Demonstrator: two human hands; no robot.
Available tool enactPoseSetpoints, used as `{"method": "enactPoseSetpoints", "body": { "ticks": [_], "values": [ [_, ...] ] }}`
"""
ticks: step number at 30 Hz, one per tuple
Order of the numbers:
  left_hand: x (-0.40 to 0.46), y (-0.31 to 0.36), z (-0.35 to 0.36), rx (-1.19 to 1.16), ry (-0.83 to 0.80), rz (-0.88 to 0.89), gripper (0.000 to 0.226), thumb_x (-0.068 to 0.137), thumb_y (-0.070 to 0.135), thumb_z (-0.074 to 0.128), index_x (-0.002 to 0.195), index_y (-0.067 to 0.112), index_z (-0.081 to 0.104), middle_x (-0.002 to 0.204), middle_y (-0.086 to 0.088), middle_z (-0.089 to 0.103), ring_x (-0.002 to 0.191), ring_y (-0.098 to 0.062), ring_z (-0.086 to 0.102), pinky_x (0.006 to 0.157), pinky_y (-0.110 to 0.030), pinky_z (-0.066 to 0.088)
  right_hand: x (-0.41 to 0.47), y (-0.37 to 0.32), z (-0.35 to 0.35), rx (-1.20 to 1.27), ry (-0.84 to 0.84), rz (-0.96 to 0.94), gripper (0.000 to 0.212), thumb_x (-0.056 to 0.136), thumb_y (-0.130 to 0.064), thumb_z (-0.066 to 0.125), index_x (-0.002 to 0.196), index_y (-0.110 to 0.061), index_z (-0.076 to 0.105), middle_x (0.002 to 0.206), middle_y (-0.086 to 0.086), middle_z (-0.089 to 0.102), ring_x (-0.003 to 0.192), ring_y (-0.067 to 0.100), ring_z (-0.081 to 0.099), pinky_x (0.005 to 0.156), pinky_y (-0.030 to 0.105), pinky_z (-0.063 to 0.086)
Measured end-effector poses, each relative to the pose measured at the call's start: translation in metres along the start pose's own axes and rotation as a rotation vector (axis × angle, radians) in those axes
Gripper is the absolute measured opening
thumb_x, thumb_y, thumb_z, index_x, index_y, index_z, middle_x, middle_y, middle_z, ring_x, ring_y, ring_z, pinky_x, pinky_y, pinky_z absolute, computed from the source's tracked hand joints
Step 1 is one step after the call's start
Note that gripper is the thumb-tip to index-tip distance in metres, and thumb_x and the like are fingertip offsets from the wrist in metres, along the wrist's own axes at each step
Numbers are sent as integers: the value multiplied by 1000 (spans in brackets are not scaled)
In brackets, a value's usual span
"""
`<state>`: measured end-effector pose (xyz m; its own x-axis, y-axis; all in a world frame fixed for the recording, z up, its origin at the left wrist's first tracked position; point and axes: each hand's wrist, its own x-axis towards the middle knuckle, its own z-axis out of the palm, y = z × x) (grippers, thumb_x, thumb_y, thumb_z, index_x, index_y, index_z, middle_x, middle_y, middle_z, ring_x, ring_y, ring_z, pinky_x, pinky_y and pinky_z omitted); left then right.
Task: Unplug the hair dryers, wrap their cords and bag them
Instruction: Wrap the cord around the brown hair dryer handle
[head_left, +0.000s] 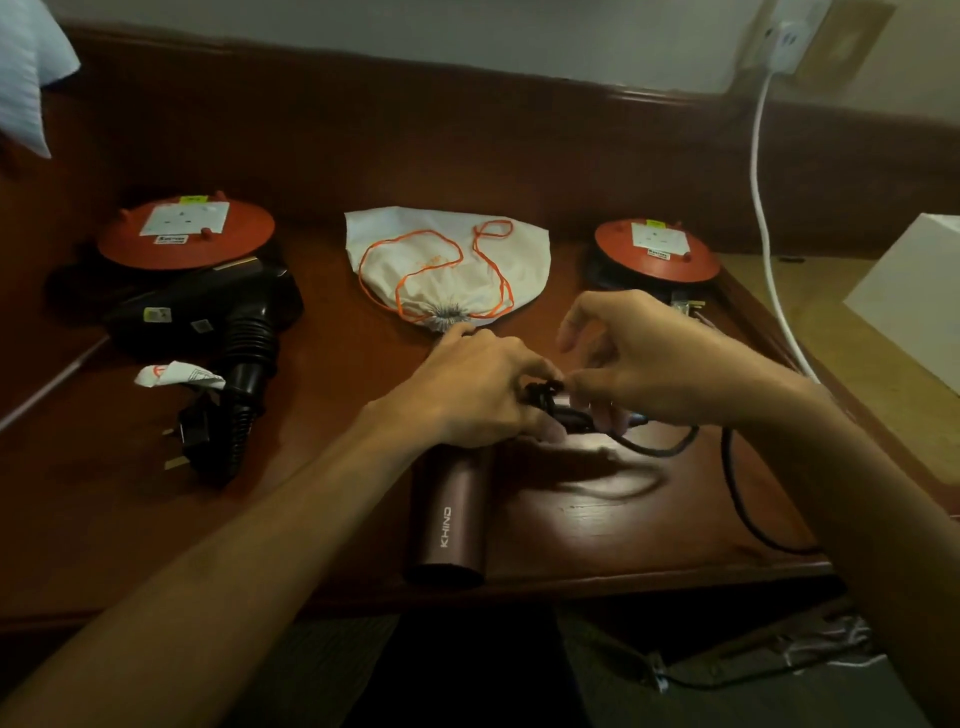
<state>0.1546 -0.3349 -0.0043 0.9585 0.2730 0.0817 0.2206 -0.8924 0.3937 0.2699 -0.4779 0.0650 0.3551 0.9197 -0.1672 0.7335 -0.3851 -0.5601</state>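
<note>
A pink hair dryer (451, 519) marked KHIND lies on the wooden table (332, 499), barrel toward me. My left hand (467, 389) grips its far end. My right hand (639, 358) pinches its black cord (737, 499) right next to the left hand; the rest of the cord loops over the table to the right. A black hair dryer (208, 317) lies at the left with its cord wound on the handle and its plug (189, 439) loose on the table. A white drawstring bag (447, 265) with an orange string lies flat behind my hands.
Two red cord reels with sockets stand at the back, one at the left (187, 234) and one at the right (657, 252). A white cable (763, 218) hangs from a wall socket at the right. A white box (914, 296) sits at the far right.
</note>
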Motion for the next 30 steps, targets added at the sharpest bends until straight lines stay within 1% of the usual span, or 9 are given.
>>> {"method": "enactPoseSetpoints", "body": {
  "ticks": [4, 6, 9, 12, 14, 19, 24, 27, 30],
  "values": [
    [-1, -8, 3, -30, 133, -39, 43, 83, 64, 70, 123, 50, 67, 83, 25, 52, 102, -11, 54, 110, -49, 31, -12, 11, 24, -42, 143, -13, 14, 98, -13, 60, 110, -17, 68, 70, 2, 73, 57, 10, 71, 61, 39, 63],
    [0, -10, 0, -2, 155, -66, 41, 86, 61, 69, 125, 48, 66, 93, 21, 57, 113, -14, 57, 112, -50, 30, -21, 17, 36, -40, 159, -52, 26, 101, -13, 55, 116, -28, 69, 69, 0, 71, 53, 13, 69, 52, 33, 61],
    [-1, -24, -11, -104, 199, -99, 36, 84, 52, 75, 119, 43, 72, 86, 16, 68, 93, -4, 64, 105, -44, 42, -31, 31, 49, 67, 153, -95, 53, 102, -10, 51, 132, -54, 55, 68, 1, 69, 47, 12, 60, 47, 25, 52],
    [-5, -35, -18, -152, 150, -120, 38, 84, 54, 75, 121, 42, 72, 91, 13, 72, 96, -8, 65, 102, -41, 45, -30, 49, 70, 117, 203, -157, 61, 102, -7, 52, 141, -53, 48, 64, -8, 65, 49, 5, 47, 54, 33, 46],
    [-5, -34, -18, -35, 131, -121, 40, 86, 63, 67, 122, 45, 70, 95, 13, 69, 105, -14, 62, 106, -44, 40, -27, 56, 82, 116, 205, -155, 60, 102, -6, 52, 142, -50, 48, 64, -14, 63, 49, 3, 47, 52, 20, 41],
    [-5, -29, -18, -6, 133, -144, 54, 75, 78, 67, 115, 43, 75, 95, 12, 73, 102, -10, 65, 97, -35, 42, -23, 65, 89, 40, 132, -196, 56, 104, -14, 49, 145, -52, 43, 72, -3, 65, 61, 5, 53, 63, 28, 49],
    [-13, -34, -20, -230, 131, -160, 50, 70, 70, 79, 112, 42, 77, 95, 9, 76, 96, -8, 69, 95, -36, 52, -14, 68, 93, 159, 143, -265, 45, 103, -10, 53, 141, -35, 57, 79, -3, 72, 66, 7, 60, 65, 26, 49],
    [-21, -41, -17, -529, 159, -92, 45, 72, 53, 86, 111, 32, 79, 91, 1, 78, 86, -15, 76, 91, -47, 60, -6, 67, 95, 435, 205, -171, 18, 100, -14, 60, 104, -7, 76, 62, -1, 69, 47, 7, 47, 51, 27, 39],
    [-29, -42, -15, -688, 171, -33, 43, 74, 37, 86, 114, 21, 79, 92, -7, 79, 87, -22, 77, 87, -43, 61, 4, 72, 89, 633, 149, -57, 27, 95, -22, 67, 89, 4, 69, 67, 11, 69, 45, 16, 46, 44, 27, 35]
  ]
}}
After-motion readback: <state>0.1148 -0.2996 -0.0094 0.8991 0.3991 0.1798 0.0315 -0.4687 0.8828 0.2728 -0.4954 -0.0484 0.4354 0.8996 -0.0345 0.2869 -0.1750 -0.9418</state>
